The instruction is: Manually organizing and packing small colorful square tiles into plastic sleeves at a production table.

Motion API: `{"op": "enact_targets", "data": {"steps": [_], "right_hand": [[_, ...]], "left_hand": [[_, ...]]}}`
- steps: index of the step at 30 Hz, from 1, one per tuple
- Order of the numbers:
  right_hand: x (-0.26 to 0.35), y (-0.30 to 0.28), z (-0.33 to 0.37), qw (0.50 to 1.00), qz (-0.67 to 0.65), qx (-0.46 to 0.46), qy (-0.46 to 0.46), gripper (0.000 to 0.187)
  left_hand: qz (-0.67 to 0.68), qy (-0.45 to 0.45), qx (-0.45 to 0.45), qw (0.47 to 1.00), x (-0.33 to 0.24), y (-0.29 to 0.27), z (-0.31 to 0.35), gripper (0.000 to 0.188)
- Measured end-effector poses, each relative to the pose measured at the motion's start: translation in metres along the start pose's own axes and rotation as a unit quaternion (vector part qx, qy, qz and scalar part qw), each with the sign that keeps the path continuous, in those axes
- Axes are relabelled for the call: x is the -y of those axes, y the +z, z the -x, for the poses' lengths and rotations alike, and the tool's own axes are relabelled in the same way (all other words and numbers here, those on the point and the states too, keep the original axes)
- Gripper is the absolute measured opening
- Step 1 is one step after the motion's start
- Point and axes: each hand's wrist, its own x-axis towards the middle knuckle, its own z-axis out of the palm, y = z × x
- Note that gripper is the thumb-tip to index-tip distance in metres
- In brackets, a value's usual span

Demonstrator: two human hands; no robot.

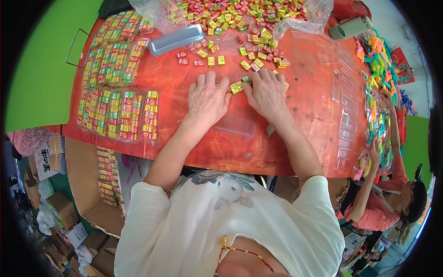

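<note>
On the red table my left hand [209, 96] rests with its fingers bent, thumb and forefinger against the left end of a short row of small coloured boxes [236, 87]. Closed over the right end of that row is my right hand [267, 94], which hides some of the boxes. The row shows yellow, green and red pieces. Just nearer to me than the hands lies a clear plastic tray [237, 125]. Loose yellow boxes [211, 61] and red ones lie just beyond my fingers.
A big heap of small boxes [226, 14] lies on clear plastic at the back, beside a long clear container [176, 40]. Filled trays [131, 115] stand at left, clear trays [347, 115] at right. At far right a co-worker [383, 198] handles colourful pieces. An open carton [87, 175] sits below left.
</note>
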Motion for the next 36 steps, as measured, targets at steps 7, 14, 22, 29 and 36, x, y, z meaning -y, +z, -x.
{"op": "enact_targets", "data": {"steps": [7,14,22,29,36], "right_hand": [[-0.016,0.014,-0.027,1.0,0.0,-0.018,0.007,0.021],[-0.021,0.014,-0.016,1.0,0.024,0.011,0.006,0.02],[-0.033,-0.008,-0.011,0.99,-0.079,0.104,-0.044,0.031],[-0.034,0.003,-0.02,0.966,-0.119,0.166,-0.157,0.043],[-0.018,0.006,-0.007,0.979,-0.129,0.101,-0.122,0.031]], "left_hand": [[-0.02,0.015,-0.049,0.998,-0.004,0.004,-0.001,0.038],[-0.017,0.024,-0.051,0.998,-0.01,0.013,-0.012,0.041],[0.024,-0.017,0.032,0.999,-0.002,-0.014,-0.001,0.063],[0.04,-0.049,0.106,0.992,0.001,-0.018,0.0,0.053],[0.037,0.015,0.025,0.999,0.007,0.003,0.005,0.03]]}}
